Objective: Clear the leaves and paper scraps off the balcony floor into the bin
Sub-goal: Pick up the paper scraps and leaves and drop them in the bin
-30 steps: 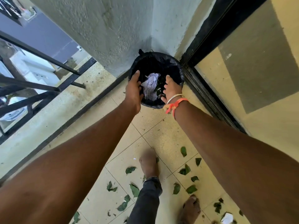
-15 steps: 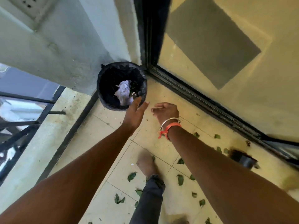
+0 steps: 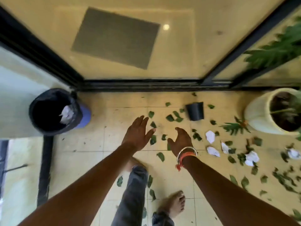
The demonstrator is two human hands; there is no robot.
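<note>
Vs 0.5 s ago: view has swung right, hands farther from the bin [image 3: 78, 111], now at 9 o'clock w/ paper inside. Left hand [image 3: 138, 132] flat, fingers spread, empty. Right hand [image 3: 180, 141] loosely cupped, empty. Leaves [image 3: 170, 117] at 12–3 o'clock on floor [image 3: 97, 160]. Paper scraps [image 3: 210, 136] at 3 o'clock.

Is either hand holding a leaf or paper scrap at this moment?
No, the left hand and right hand both hover open and empty above the leaf-strewn tiles.

Both hands [image 3: 138, 132] empty over leaves [image 3: 170, 117]; bin [image 3: 53, 111] left.
</note>
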